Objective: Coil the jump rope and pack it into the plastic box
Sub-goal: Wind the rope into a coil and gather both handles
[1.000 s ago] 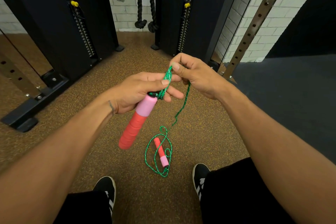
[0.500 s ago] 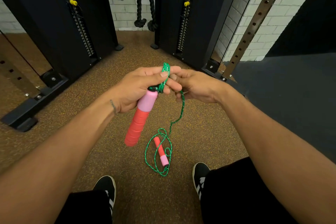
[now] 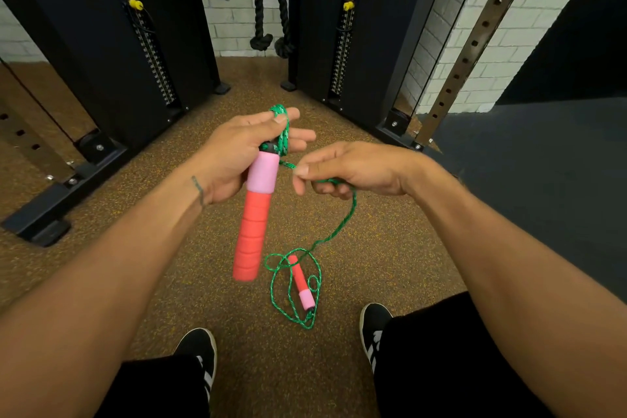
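Rope in green runs from hand to floor — that is most of what there is to see. The left hand is closed around the top of one handle, gripping its pink collar while the red grip hangs down and tilts slightly toward the person's left foot. Several turns of the rope are gathered above that handle, looped over the left fingers and pinned under the thumb.

The right hand sits just beside it, a little lower, with thumb and forefinger pinched together on the rope; the other fingers are curled loosely beneath. A short stretch of rope crosses the gap between the two hands. From under the right hand the rope drops in a slack curve to the floor.

There the rest of it lies in loose loops around the second handle, which rests flat on the speckled brown floor, pink end toward the person, between two black shoes and a bit ahead of them.

Black machine uprights stand beyond the hands on either side, and a thick black rope attachment hangs between them against a white brick wall. No box can be seen from here.
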